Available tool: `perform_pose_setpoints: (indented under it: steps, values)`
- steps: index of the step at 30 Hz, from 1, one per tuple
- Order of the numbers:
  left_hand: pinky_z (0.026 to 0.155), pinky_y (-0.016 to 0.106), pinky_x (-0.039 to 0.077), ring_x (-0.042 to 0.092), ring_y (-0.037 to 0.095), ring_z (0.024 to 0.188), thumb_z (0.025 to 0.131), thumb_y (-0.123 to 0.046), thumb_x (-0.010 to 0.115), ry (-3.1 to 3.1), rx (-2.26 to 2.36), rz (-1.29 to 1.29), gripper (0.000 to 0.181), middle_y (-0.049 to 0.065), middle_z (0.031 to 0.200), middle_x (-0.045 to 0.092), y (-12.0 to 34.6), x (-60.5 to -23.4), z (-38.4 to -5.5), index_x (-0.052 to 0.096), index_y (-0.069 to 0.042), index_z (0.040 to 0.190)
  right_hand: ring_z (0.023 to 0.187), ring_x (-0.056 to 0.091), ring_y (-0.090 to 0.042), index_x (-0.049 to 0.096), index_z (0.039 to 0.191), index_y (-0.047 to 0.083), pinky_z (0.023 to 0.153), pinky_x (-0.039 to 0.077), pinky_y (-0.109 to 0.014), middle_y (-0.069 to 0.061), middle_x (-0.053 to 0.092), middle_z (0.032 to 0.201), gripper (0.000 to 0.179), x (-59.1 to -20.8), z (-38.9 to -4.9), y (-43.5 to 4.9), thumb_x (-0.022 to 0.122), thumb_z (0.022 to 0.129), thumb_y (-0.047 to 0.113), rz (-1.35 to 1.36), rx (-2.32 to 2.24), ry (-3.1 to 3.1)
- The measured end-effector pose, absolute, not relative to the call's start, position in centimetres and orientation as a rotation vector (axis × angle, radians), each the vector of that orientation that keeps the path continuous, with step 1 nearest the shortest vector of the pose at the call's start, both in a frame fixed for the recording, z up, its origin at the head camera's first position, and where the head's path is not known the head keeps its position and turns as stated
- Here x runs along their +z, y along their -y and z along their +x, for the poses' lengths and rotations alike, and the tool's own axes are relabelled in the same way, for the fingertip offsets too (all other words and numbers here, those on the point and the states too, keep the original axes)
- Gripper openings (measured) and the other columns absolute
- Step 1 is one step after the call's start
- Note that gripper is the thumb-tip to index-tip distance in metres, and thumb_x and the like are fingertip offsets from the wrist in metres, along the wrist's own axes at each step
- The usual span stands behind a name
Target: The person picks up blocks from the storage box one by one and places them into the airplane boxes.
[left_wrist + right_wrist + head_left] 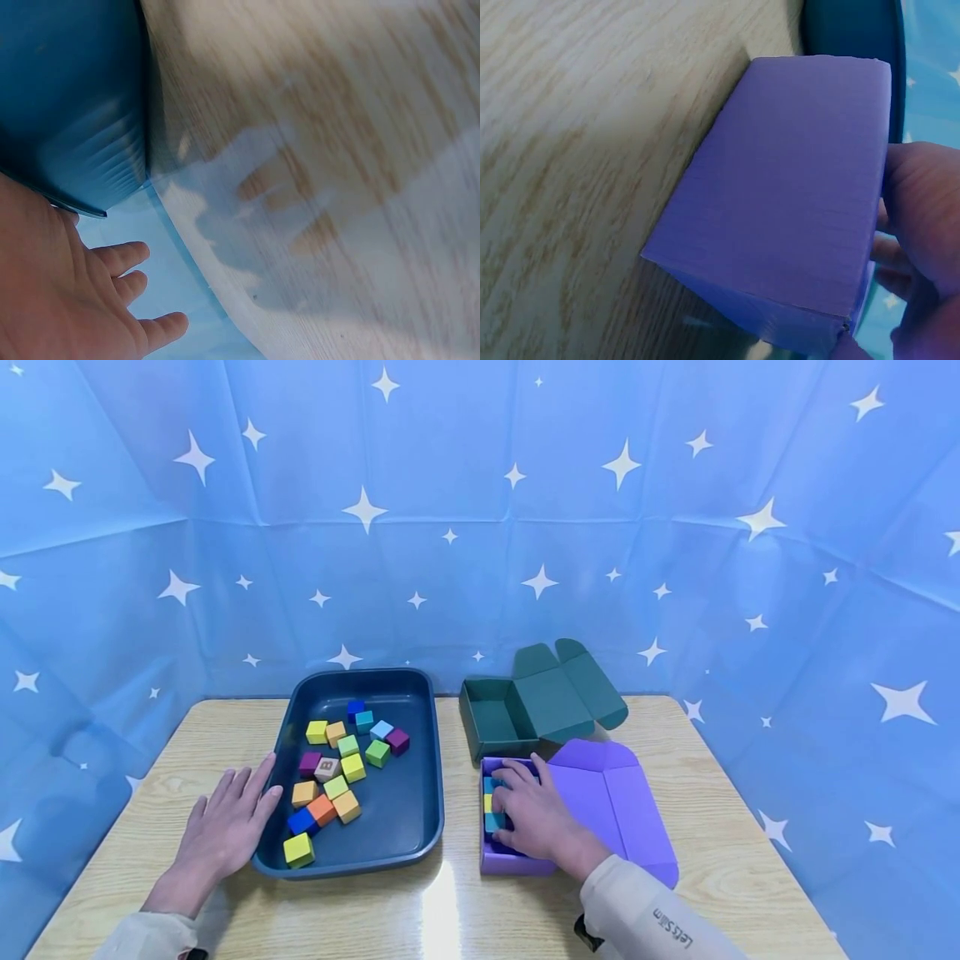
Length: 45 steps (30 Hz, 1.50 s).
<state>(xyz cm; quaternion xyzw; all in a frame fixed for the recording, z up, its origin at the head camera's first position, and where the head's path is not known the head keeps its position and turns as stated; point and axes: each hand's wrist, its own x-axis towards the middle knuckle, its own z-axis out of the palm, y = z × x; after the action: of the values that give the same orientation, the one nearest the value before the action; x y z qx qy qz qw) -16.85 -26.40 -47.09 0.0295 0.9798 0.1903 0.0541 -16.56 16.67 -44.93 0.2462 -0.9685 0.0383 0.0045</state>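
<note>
My left hand [228, 822] is spread flat with straight fingers at the left rim of a dark blue tray [397, 827]. In the left wrist view its fingers reach past the tray's outer wall [71, 97]. The tray holds several coloured cubes, among them a yellow cube [298, 851] and a wooden cube with a letter B [327, 769]. My right hand [543, 817] reaches into an open purple box [517, 865], fingers bent over a row of teal and yellow cubes [489, 803]. The box wall hides the fingertips in the right wrist view; I cannot tell whether they grip a cube.
Behind the purple box stands an open dark green box [495, 718], its lid [558, 702] folded out to the right. The purple lid [600, 802] lies out beside its box. A blue star-patterned cloth [480, 527] surrounds the wooden table [390, 914].
</note>
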Motion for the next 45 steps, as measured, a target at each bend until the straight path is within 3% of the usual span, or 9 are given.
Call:
perform_pose_setpoints:
  steps: [18,27,34,45]
  values:
    - [0.103,0.081,0.005,0.002,0.056,0.144,0.102,-0.057,0.014,-2.974,0.589,0.104,0.066,0.035,0.155,0.015,26.6,-47.3,-16.9,-0.003,-0.025,0.158,0.142,0.037,-0.03,0.067,0.089,0.022,0.117,0.015,-0.067,-0.005,0.057,0.137,0.027,-45.3,-16.3,-16.5,0.081,0.077,0.043,0.787,0.107,2.96]
    - [0.103,0.081,0.004,0.002,0.056,0.143,0.103,-0.057,0.014,-2.973,0.597,0.102,0.066,0.035,0.155,0.014,26.6,-47.3,-16.9,-0.003,-0.025,0.158,0.142,0.037,-0.029,0.07,0.097,0.022,0.118,0.013,-0.065,-0.005,0.059,0.136,0.028,-42.0,-16.5,-15.2,0.08,0.079,0.039,0.81,0.214,2.935]
    - [0.104,0.081,0.004,0.003,0.056,0.144,0.102,-0.058,0.015,-2.971,0.599,0.088,0.067,0.035,0.156,0.014,26.6,-47.4,-16.9,-0.003,-0.025,0.158,0.143,0.035,-0.027,0.068,0.105,0.024,0.12,0.012,-0.062,-0.001,0.055,0.139,0.029,-39.8,-17.5,-11.4,0.075,0.084,0.042,0.873,0.141,2.985]
    - [0.106,0.079,0.008,0.004,0.055,0.144,0.102,-0.057,0.011,-2.957,0.666,0.061,0.064,0.033,0.157,0.013,26.6,-47.6,-17.0,-0.004,-0.027,0.157,0.144,0.033,-0.02,0.068,0.113,0.031,0.123,0.012,-0.057,0.006,0.053,0.141,0.035,-41.2,-18.8,-3.4,0.07,0.085,0.051,1.007,0.065,3.038]
